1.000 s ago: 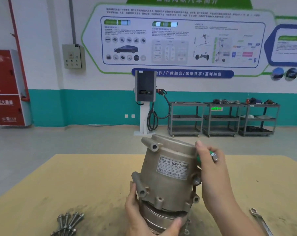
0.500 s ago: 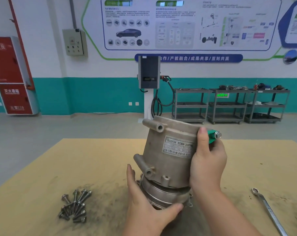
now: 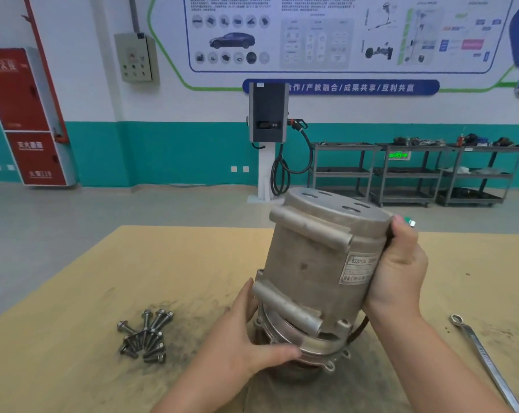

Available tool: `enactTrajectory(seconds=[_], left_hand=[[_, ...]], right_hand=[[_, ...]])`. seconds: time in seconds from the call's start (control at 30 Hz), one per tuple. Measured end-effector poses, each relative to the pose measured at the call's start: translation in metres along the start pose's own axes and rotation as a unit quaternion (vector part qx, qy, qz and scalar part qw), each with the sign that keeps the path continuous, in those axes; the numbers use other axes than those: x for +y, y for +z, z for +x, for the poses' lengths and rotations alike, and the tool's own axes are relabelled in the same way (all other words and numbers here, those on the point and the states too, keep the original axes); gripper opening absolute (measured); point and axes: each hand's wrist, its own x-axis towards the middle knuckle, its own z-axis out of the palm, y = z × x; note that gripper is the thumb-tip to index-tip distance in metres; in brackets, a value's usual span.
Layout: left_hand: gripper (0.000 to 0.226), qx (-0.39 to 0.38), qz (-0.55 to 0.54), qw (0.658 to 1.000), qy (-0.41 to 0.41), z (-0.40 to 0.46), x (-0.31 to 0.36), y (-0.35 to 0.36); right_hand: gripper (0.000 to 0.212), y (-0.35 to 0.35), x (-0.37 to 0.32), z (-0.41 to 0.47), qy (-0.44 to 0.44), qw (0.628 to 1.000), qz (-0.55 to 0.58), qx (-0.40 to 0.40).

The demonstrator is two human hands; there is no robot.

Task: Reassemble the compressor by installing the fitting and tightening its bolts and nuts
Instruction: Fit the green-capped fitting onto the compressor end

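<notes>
Head view shows the compressor (image 3: 320, 275) tilted on the surface (image 3: 73, 338), left hand (image 3: 240, 338) curled round its lower flange, right hand (image 3: 398, 272) gripping the upper body. Seat it squarely before reaching for the bolts (image 3: 145, 335) lying well apart.

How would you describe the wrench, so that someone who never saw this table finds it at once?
Start at the yellow-brown table and the grey compressor held at its middle. To the right of it, past the right hand, the wrench lies flat near the table's right edge. It is the only long, thin tool; the bolts are piled on the left.
</notes>
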Motion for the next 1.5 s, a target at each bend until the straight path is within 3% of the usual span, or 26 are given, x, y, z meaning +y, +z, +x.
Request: enactTrajectory(seconds=[0.17,0.37,0.47,0.6,0.67,0.77,0.93,1.07,1.2,1.5], left_hand=[[0.093,-0.034,-0.027,0.999,-0.023,-0.002,0.001,0.005],[0.077,0.043,0.033,0.997,-0.056,-0.001,-0.003,0.014],[0.08,0.079,0.088,0.992,-0.052,0.0,0.001,0.008],[0.102,0.126,0.13,0.982,-0.058,0.0,0.002,-0.003],[0.091,0.094,0.088,0.989,-0.066,-0.001,0.001,-0.001],[0.097,0.049,0.04,0.995,-0.08,-0.004,0.004,0.017],[0.104,0.139,0.094,0.983,-0.076,0.0,-0.003,0.034],[0.113,0.074,0.073,0.992,-0.068,0.003,-0.003,0.025],[0.128,0.029,0.091,0.993,-0.065,0.002,0.002,0.012],[0.111,0.041,0.099,0.991,-0.075,0.001,-0.006,-0.005]], right_hand=[[0.032,-0.005,-0.001,0.004,0.04,0.999,-0.004,0.012],[0.05,-0.005,-0.001,0.001,0.064,0.993,-0.103,0.002],[0.042,-0.004,0.003,0.001,0.056,0.992,-0.107,0.035],[0.025,-0.002,0.0,0.01,0.091,0.987,-0.133,0.022],[0.018,-0.003,-0.003,0.016,0.138,0.979,-0.151,0.014],[0.032,-0.001,0.0,0.012,0.154,0.979,-0.128,0.03],[0.036,0.0,0.006,0.001,0.102,0.985,-0.09,0.108],[0.016,-0.005,0.001,0.0,0.126,0.989,-0.037,0.071],[0.024,-0.006,-0.003,0.001,0.15,0.988,-0.013,0.027],[0.025,-0.004,0.003,-0.003,0.142,0.986,-0.029,0.086]])
